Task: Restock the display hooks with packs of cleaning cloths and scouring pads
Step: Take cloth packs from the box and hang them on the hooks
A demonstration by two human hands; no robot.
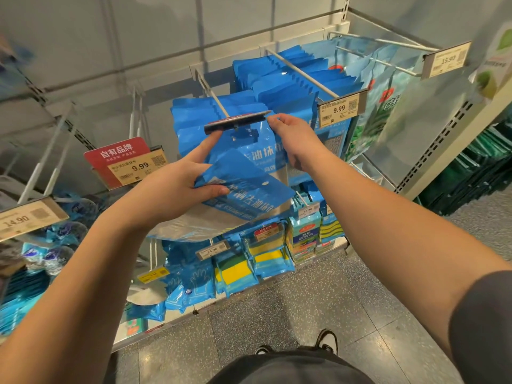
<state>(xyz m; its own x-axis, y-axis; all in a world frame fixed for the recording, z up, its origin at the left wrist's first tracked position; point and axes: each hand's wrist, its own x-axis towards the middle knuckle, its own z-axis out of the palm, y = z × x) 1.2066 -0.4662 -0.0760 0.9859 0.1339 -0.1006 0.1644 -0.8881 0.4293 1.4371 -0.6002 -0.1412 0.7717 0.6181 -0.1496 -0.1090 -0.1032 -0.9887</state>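
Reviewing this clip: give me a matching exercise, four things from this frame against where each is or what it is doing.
1. left hand
2. right hand
3. 15.90 price tag
4. yellow-and-green scouring pads

A. on the lowest shelf
B. fingertips at the flipped-up tag holder
C. grips a loose blue cloth pack
D. end of the far right hook

Pairs: 1-C, 2-B, 3-D, 4-A
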